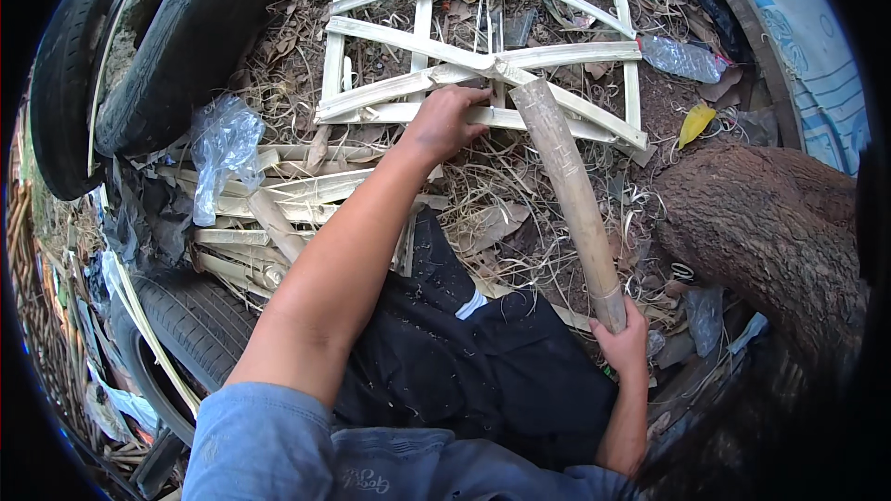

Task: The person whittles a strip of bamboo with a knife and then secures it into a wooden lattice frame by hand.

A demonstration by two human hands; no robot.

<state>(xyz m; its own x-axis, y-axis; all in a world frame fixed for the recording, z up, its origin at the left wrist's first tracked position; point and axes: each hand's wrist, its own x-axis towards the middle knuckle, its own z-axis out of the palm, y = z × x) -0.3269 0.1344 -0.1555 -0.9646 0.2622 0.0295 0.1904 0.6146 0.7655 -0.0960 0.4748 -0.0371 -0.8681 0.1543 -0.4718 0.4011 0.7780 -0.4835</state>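
Note:
A lattice of pale split bamboo strips point(566, 54) lies on the ground ahead of me, some strips straight and others bowed across them. My left hand point(447, 122) grips the lattice at its near edge, thumb and fingers around the lowest crosswise strip; part of the grip is hidden behind the hand. In my right hand point(624, 338) is the lower end of a thick round bamboo stick point(574, 190). It slants up and away to the left, and its worn far end is over the near edge of the lattice, close to where the bowed strips cross.
Old tyres point(190, 51) stand at the far left, and another tyre point(190, 315) lies nearer. Split bamboo pieces point(306, 190) are piled left of my arm beside a clear plastic bag point(225, 153). A thick tree trunk point(756, 213) rises on the right, near a crushed plastic bottle point(682, 59).

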